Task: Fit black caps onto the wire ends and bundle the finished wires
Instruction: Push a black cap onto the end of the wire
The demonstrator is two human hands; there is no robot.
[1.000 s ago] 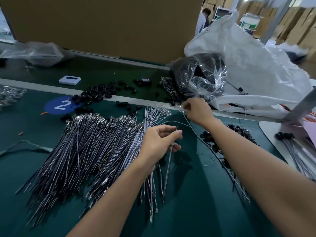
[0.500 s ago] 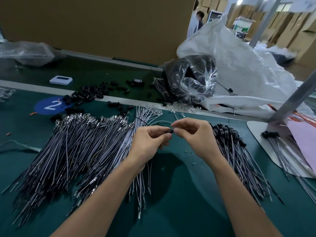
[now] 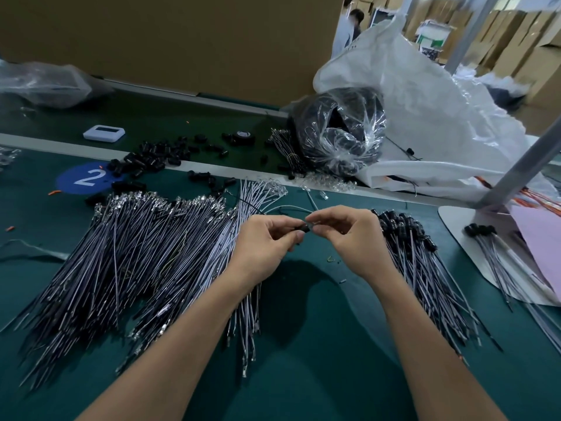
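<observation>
Right now both hands meet well to the right of the blue number sticker [image 3: 86, 177] and a little nearer than it. The left hand [image 3: 267, 247] pinches a small black cap [image 3: 303, 228] between thumb and forefinger, with the other fingers curled under. The right hand [image 3: 352, 238] pinches the end of a pale grey wire [image 3: 288, 208] and holds it against the cap. The cap is a short, dull cylinder. Its long axis lies sideways, from one hand toward the other. The wire itself is thin and smooth, and it arcs away from the fingertips toward the far side.

Between the sticker and the hands lies a big heap of bare wires [image 3: 136, 253], glossy grey and straight. Their shiny metal tips point to the far side and their tails fan out toward the near left. Beyond the right hand, farther from the sticker, is a smaller heap of capped wires [image 3: 425, 268]. Its black ends are bunched at the far side and its tails spread to the near right.

Loose caps [image 3: 151, 156] are scattered just behind the sticker. Farther right of them sits a crinkled clear bag [image 3: 340, 132] stuffed with dark parts, leaning on a large white woven sack [image 3: 440, 117]. A small white plastic box [image 3: 104, 133] sits behind the sticker. Everything rests on a dark green matte mat [image 3: 318, 344].
</observation>
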